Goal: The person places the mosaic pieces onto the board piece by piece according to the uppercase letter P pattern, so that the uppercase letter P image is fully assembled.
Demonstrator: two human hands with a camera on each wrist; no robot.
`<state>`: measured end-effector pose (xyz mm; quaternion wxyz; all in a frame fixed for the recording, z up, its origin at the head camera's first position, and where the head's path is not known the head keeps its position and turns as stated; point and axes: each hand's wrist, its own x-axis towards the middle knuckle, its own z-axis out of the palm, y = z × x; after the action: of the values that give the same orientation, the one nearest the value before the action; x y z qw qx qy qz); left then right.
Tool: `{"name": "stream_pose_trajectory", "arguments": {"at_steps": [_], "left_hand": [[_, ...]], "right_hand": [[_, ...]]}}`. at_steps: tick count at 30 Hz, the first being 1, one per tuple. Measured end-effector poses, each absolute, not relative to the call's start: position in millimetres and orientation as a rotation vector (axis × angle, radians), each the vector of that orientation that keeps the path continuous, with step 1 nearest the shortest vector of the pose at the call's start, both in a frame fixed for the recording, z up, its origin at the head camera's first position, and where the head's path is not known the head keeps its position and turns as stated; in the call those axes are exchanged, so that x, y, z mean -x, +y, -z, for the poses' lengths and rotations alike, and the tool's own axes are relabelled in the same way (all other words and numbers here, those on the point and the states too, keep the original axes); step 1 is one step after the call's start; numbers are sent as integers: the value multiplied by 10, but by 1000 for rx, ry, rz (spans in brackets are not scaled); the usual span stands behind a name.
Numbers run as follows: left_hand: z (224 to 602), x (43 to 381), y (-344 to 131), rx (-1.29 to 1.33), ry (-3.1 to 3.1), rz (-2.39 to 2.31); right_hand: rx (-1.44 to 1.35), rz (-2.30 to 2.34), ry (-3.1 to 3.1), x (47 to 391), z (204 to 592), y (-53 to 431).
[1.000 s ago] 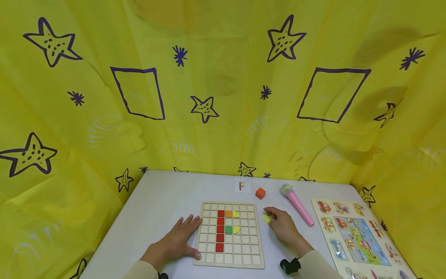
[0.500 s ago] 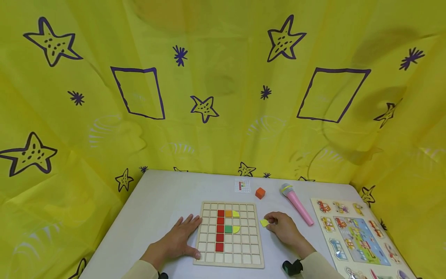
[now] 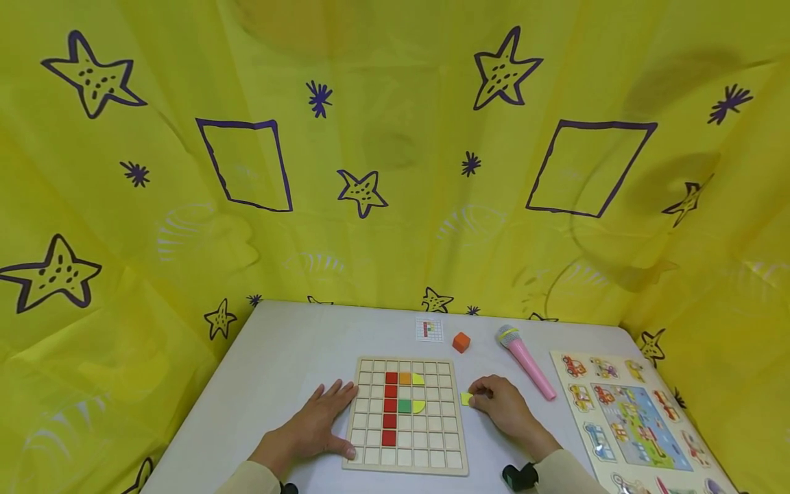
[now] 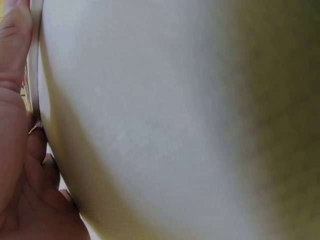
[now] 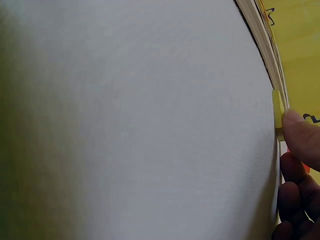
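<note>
A wooden grid board [image 3: 432, 471] lies on the table. Set in it are a column of red square tiles [image 3: 390, 405], an orange tile [image 3: 404, 378], a green tile [image 3: 404, 406] and two yellow quarter-round tiles [image 3: 418, 406]. My left hand [image 3: 308, 429] rests at the board's left edge with its fingers spread, the thumb at the lower left corner. Right of the board, my right hand [image 3: 503, 405] pinches a small yellow tile [image 3: 465, 398] at the tabletop. In the right wrist view the thumb [image 5: 300, 132] lies against this yellow tile [image 5: 278, 110]; its full outline is partly covered.
Behind the board lie a small pattern card [image 3: 429, 330] and an orange cube [image 3: 461, 342]. A pink toy microphone [image 3: 529, 363] is beyond my right hand. At the far right lies a vehicle picture puzzle [image 3: 577, 405]. Yellow patterned cloth [image 3: 395, 261] surrounds the white table [image 3: 296, 343].
My right fingers have drawn the yellow tile slightly left, towards the board, and turned it. My left hand and the board have not moved.
</note>
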<state>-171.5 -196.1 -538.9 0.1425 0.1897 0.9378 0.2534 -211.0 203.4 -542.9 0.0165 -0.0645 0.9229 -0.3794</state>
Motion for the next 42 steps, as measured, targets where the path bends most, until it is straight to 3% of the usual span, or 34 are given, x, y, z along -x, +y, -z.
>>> {"name": "stream_pose_trajectory", "arguments": {"at_steps": [16, 35, 42], "left_hand": [[5395, 1705, -1958, -543, 2702, -722], [5363, 1693, -1958, -563, 2705, -727], [5347, 1688, -1955, -580, 2708, -728]], "right_hand": [[221, 1175, 2853, 2100, 5474, 2065], [430, 1141, 2822, 2101, 5500, 2162], [337, 1235, 2791, 2074, 5448, 2138]]}}
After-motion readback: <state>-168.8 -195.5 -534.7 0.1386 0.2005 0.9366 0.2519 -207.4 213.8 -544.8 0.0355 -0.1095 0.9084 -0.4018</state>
